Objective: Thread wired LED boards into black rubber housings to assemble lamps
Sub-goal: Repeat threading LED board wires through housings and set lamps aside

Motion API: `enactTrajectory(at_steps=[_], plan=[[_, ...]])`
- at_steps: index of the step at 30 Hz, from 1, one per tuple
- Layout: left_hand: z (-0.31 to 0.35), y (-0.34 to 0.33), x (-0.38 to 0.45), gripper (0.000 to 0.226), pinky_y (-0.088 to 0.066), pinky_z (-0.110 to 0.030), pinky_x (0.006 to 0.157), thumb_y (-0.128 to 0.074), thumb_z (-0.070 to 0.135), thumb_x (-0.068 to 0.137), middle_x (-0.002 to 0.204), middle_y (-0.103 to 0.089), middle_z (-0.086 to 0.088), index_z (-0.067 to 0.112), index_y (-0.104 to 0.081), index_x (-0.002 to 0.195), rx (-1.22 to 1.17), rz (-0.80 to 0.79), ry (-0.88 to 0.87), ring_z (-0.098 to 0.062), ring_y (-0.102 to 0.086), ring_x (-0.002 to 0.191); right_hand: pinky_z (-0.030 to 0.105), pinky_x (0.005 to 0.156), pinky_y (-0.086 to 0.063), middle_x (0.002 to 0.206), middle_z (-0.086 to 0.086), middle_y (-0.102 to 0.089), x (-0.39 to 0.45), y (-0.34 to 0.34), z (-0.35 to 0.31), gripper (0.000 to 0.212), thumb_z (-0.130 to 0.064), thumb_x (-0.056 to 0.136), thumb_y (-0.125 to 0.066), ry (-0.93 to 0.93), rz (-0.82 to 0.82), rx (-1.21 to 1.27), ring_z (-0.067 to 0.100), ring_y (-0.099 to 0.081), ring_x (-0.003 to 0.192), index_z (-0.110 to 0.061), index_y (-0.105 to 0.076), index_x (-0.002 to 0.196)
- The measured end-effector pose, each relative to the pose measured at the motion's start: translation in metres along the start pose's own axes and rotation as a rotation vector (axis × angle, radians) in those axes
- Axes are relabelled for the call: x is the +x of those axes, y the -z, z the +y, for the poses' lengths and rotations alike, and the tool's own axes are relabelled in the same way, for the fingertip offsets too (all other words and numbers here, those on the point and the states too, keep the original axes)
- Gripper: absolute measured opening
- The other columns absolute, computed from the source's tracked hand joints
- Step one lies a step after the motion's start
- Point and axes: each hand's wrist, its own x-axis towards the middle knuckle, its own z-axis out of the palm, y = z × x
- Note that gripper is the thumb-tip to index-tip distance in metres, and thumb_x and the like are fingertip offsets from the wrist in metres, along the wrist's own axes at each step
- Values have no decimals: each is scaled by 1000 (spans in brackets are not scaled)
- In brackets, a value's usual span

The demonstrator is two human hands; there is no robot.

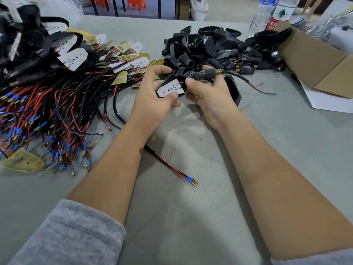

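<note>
Both hands hold one lamp at frame centre.
The left hand (152, 96) grips a black rubber housing (174, 78) containing a white LED board (171, 89); the right hand (208, 90) pinches its connector (205, 74). Cardboard box (313, 60), upper right, contents unclear.

The red label (272, 25) on the plastic bottle (278, 15) has white Chinese signs; the first looks like "农夫". Above them is a green triangle mark. Smaller words are too blurry.
</note>
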Motion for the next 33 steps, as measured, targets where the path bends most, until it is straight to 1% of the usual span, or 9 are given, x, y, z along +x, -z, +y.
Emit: enactTrajectory(at_steps=[4,8,10,14,18,22,26,30,33], plan=[[-1,3,1,50,-56,-21,67,-60,-13,87,90,-67,15,9,-43,129,-101,57,29,-6,-69,83,29,77,-53,99,13,-68,-2,1,1,66,3,82,-72,18,-82,-132,21,-66,87,-13,-35,134],[1,3,2,42,-56,-22,71,-61,-5,91,109,-66,-4,7,-49,129,-131,24,105,-13,-69,92,38,93,-53,105,16,-67,0,3,2,87,7,80,-72,22,-106,-138,25,-65,100,-18,-21,146],[2,3,3,33,-57,-22,71,-56,-2,95,109,-68,-6,7,-53,126,-149,-4,152,-15,-69,94,38,91,-54,101,16,-68,0,3,3,91,9,80,-70,29,-97,-135,24,-65,95,-18,-17,148],[2,4,4,26,-57,-22,72,-50,-3,97,102,-69,-1,14,-58,114,-165,-52,187,-14,-68,93,32,77,-51,92,13,-71,2,3,5,89,9,76,-73,30,-50,-147,21,-67,81,-17,-23,145],[3,1,2,16,-58,-21,64,-51,2,99,91,-68,-6,10,-58,111,-86,-117,207,-12,-69,69,47,87,-55,99,19,-71,3,3,4,93,7,68,-78,13,-48,-181,33,-68,92,-9,-24,142],[2,-2,1,11,-52,-24,46,-55,11,99,80,-68,-4,11,-55,110,79,-185,192,-16,-65,52,34,69,-52,85,14,-68,2,5,3,77,12,69,-73,7,-74,-192,23,-64,72,-16,-32,128],[2,0,0,5,-38,-18,38,-55,17,99,62,-64,10,17,-55,104,130,-211,166,-10,-53,44,25,58,-47,61,-3,-62,2,9,1,74,15,76,-66,-5,-141,-191,12,-58,57,-8,-31,137],[6,-4,1,17,-36,-17,39,-45,29,102,74,-58,3,24,-58,91,33,-135,267,-13,-51,48,37,72,-42,72,8,-58,1,8,0,72,15,77,-67,-5,-154,-167,24,-54,71,-6,-32,137],[7,-3,2,20,-38,-15,42,-42,25,104,76,-58,2,22,-58,91,18,-106,284,-8,-49,47,41,75,-44,85,16,-60,0,6,-1,73,12,78,-68,-18,-145,-156,28,-55,76,-6,-32,139]])
